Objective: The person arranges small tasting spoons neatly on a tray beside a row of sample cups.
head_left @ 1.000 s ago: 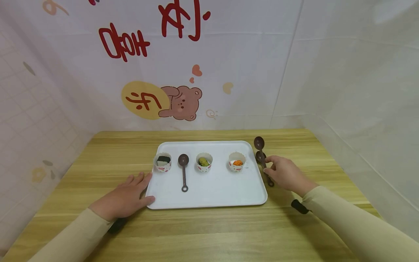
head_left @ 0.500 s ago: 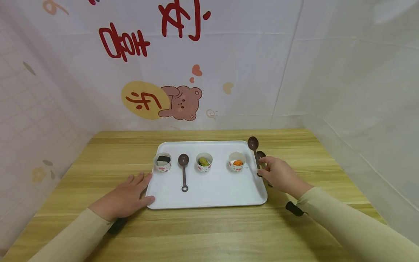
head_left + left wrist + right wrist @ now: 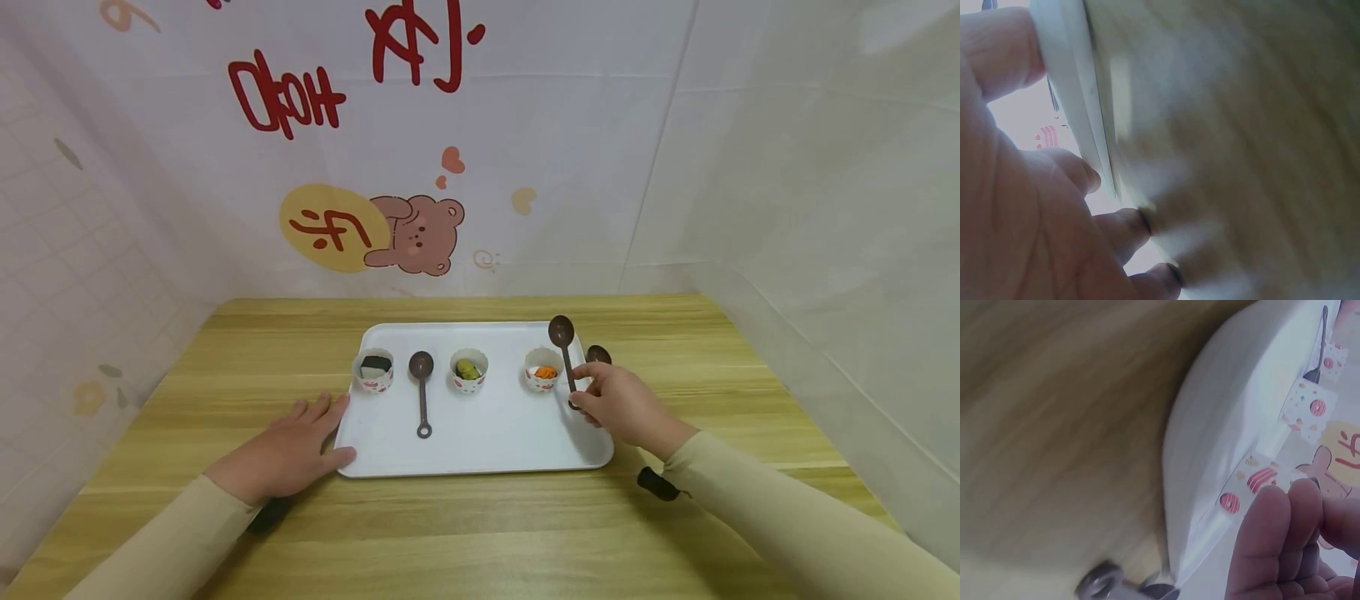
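Observation:
My right hand [image 3: 626, 407] pinches the handle of a brown measuring spoon [image 3: 561, 331], bowl end pointing away, over the right end of a white tray [image 3: 480, 446]. In the head view the spoon stands just right of a paper cup [image 3: 538, 383] with an orange piece inside. The right wrist view shows fingertips [image 3: 1266, 506] drawn together, the held spoon hidden there. My left hand [image 3: 285, 454] rests at the tray's left edge with fingers spread, thumb over the rim. Another brown spoon [image 3: 422, 400] lies on the tray between two cups.
A third brown spoon [image 3: 598, 355] lies on the wooden table [image 3: 465, 533] right of the tray, partly behind my right hand. On the tray stand a cup [image 3: 468, 383] with a green piece and a cup [image 3: 373, 382] with a black-and-white piece. A printed curtain [image 3: 525, 125] backs the table.
My right hand has carried the pinched spoon leftward from above the third spoon to over the tray's right end. My left hand stays at the tray's left edge.

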`<state>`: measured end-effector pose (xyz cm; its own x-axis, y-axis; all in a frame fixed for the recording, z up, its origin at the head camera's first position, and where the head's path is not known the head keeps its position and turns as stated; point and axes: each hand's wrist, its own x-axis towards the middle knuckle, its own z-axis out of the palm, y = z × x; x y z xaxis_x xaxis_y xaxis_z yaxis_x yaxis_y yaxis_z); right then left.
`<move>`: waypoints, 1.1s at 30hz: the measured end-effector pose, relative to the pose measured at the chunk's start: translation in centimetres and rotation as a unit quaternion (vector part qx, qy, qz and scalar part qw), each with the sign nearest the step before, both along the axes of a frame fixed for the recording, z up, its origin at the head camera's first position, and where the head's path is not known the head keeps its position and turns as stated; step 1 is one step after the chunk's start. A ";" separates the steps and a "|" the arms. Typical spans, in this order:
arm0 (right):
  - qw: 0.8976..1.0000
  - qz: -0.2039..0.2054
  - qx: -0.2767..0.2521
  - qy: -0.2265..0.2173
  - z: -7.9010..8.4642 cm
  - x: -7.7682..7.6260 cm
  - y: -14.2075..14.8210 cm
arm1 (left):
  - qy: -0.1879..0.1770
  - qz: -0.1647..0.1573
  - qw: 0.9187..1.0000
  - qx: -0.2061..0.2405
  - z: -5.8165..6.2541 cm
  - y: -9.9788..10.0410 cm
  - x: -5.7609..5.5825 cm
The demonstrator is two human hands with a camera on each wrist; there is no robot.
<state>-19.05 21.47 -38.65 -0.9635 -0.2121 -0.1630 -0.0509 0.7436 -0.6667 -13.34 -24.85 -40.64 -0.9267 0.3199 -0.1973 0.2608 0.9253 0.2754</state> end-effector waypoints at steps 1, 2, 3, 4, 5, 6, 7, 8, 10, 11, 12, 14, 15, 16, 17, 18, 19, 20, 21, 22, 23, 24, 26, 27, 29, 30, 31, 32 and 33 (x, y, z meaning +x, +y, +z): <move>1.000 0.001 -0.004 0.000 0.0 0.1 -0.2 | 0.000 0.000 1.000 0.000 0.0 0.0 0.0; 1.000 0.003 -0.006 0.000 0.0 0.1 -0.3 | 0.000 0.000 1.000 -0.001 0.0 0.0 0.0; 1.000 0.003 -0.008 -0.001 0.0 0.1 -0.4 | 0.000 0.000 1.000 -0.002 -0.1 0.0 0.0; 1.000 0.004 -0.013 -0.003 -0.1 0.2 -0.6 | 0.000 0.000 1.000 -0.002 -0.1 0.0 -0.1; 1.000 0.005 -0.015 -0.006 -0.1 0.2 -0.7 | 0.000 0.000 1.000 -0.002 -0.1 0.0 -0.1; 1.000 0.006 -0.017 -0.008 -0.1 0.2 -0.9 | 0.001 0.000 1.000 -0.002 -0.2 -0.1 -0.1; 1.000 0.009 -0.019 -0.009 -0.2 0.3 -1.0 | 0.000 0.000 1.000 -0.003 -0.2 -0.1 -0.1; 1.000 0.012 -0.020 -0.009 -0.2 0.3 -1.2 | 0.001 -0.001 1.000 -0.003 -0.2 -0.1 -0.1; 1.000 0.016 -0.023 -0.010 -0.3 0.3 -1.6 | 0.001 -0.001 1.000 -0.002 -0.1 -0.1 -0.1; 1.000 0.017 -0.022 -0.010 -0.4 0.4 -1.7 | 0.000 0.000 1.000 -0.001 -0.1 -0.1 -0.1; 0.999 0.019 -0.023 -0.011 -0.4 0.4 -1.9 | 0.000 0.000 1.000 -0.001 -0.1 -0.1 -0.1; 0.999 0.022 -0.023 -0.013 -0.4 0.6 -2.4 | -0.001 0.000 1.000 0.000 0.0 -0.1 -0.1; 0.999 0.023 -0.024 -0.016 -0.4 0.6 -2.6 | -0.001 0.000 1.000 0.001 0.0 -0.1 -0.1; 0.999 0.024 -0.024 -0.018 -0.4 0.7 -2.8 | -0.001 0.001 1.000 0.000 0.0 0.0 0.0; 0.999 0.025 -0.025 -0.019 -0.4 0.8 -3.0 | -0.001 0.000 1.000 0.000 0.0 0.0 0.0; 0.999 0.028 -0.026 -0.020 -0.4 0.9 -3.2 | 0.000 0.000 1.000 0.001 0.0 0.0 0.0; 0.999 0.030 -0.028 -0.022 -0.4 0.9 -3.3 | 0.000 0.000 1.000 0.001 0.0 0.0 0.0; 0.999 0.032 -0.029 -0.024 -0.4 1.0 -3.5 | 0.000 0.000 1.000 0.001 0.0 0.0 0.0; 0.999 0.034 -0.033 -0.026 -0.5 1.1 -3.7 | 0.000 0.000 1.000 0.002 0.0 0.0 0.0; 0.998 0.034 -0.036 -0.028 -0.5 1.1 -3.8 | -0.001 0.000 1.000 0.002 0.0 -0.1 0.0; 0.998 0.035 -0.040 -0.031 -0.6 1.1 -4.0 | -0.001 0.000 1.000 0.003 0.0 -0.1 0.0; 0.998 0.036 -0.044 -0.035 -0.7 1.1 -4.1 | -0.002 0.001 1.000 0.003 0.0 -0.1 0.0; 0.997 0.035 -0.047 -0.041 -0.8 1.1 -4.4 | -0.003 0.001 1.000 0.004 0.0 -0.1 0.0; 0.997 0.034 -0.048 -0.044 -0.8 1.1 -4.5 | -0.003 0.001 1.000 0.004 0.0 -0.1 0.0; 0.997 0.033 -0.047 -0.047 -0.9 1.1 -4.8 | -0.003 0.002 1.000 0.005 0.0 -0.1 0.0; 0.997 0.032 -0.045 -0.049 -1.0 1.0 -4.9 | -0.004 0.002 1.000 0.004 0.0 -0.1 0.0; 0.997 0.032 -0.042 -0.049 -1.0 1.0 -5.0 | -0.004 0.002 1.000 0.004 0.0 -0.1 0.0; 0.997 0.033 -0.042 -0.050 -1.1 1.0 -5.1 | -0.004 0.002 1.000 0.004 -0.1 -0.1 0.0; 0.997 0.033 -0.041 -0.051 -1.1 1.0 -5.2 | -0.004 0.002 1.000 0.004 -0.1 -0.1 0.0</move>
<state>-18.09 16.23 -39.80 -0.9261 -0.2920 -0.2391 -0.0274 0.6839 -0.7291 -13.37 -24.99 -40.72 -0.9265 0.3175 -0.2018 0.2544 0.9240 0.2856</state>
